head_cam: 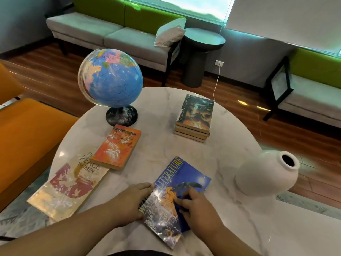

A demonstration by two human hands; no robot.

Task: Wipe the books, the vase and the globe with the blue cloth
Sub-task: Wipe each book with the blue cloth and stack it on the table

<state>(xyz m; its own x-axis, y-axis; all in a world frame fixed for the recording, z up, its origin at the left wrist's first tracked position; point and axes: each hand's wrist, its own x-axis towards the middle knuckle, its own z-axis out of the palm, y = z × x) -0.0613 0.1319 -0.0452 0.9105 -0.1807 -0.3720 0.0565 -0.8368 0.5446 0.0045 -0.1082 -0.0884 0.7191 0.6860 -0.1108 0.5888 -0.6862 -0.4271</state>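
A blue "Literature" book (186, 174) lies near the front of the round marble table (166, 148). My left hand (129, 202) rests flat against its left edge. My right hand (197, 206) presses a dark blue cloth (181, 211) onto its cover, fingers curled over the cloth. To the left lie an orange book (117, 146) and a cream "Peace Women" book (68, 187), both streaked white. A stack of books (195, 117) sits at the back. The globe (110, 78) stands at the back left, the white vase (267, 172) at the right.
An orange seat (22, 137) borders the table on the left. Behind are a grey-green bench (110, 34), a dark round side table (201, 50) and a second bench (310, 93) at the right. A white cable (216, 84) hangs from a wall socket.
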